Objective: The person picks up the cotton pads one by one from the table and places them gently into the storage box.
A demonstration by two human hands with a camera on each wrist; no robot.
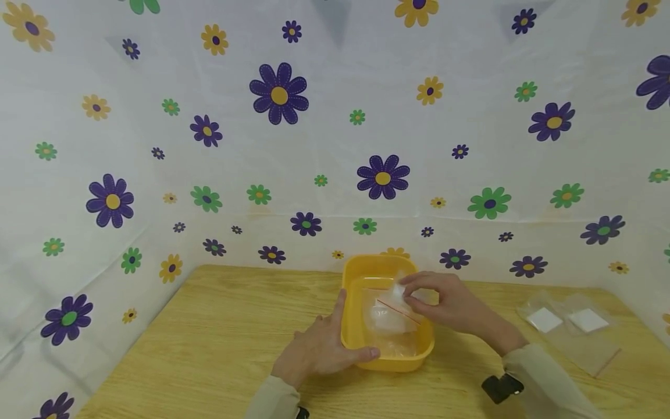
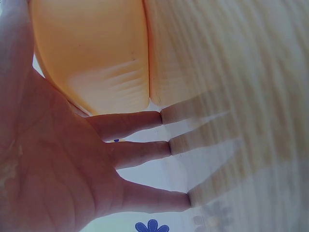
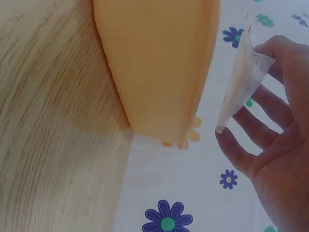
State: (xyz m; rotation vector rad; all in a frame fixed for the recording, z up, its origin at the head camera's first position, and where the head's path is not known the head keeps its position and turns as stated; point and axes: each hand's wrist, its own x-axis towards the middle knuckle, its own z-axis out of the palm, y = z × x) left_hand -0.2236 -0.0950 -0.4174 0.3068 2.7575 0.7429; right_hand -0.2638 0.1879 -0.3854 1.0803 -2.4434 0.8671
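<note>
A yellow plastic tub [image 1: 398,365] stands on the wooden table with clear plastic bags [image 1: 389,323] in it, one showing a red seal line. My left hand [image 1: 319,348] rests at the tub's left side, thumb at the near rim. In the left wrist view its other visible fingers [image 2: 130,126] are straight and spread, their tips touching the table. Above the tub's right part, my right hand [image 1: 455,305] pinches a small clear plastic bag [image 3: 244,79] between thumb and fingers. Something whitish shows inside that bag; its exact kind cannot be made out.
At the table's right lie small clear bags holding white squares [image 1: 544,319], overlapping a larger clear bag [image 1: 591,352] with a reddish line along its edge. A white sheet with printed flowers [image 1: 335,145] hangs behind and beside the wooden table [image 1: 209,337].
</note>
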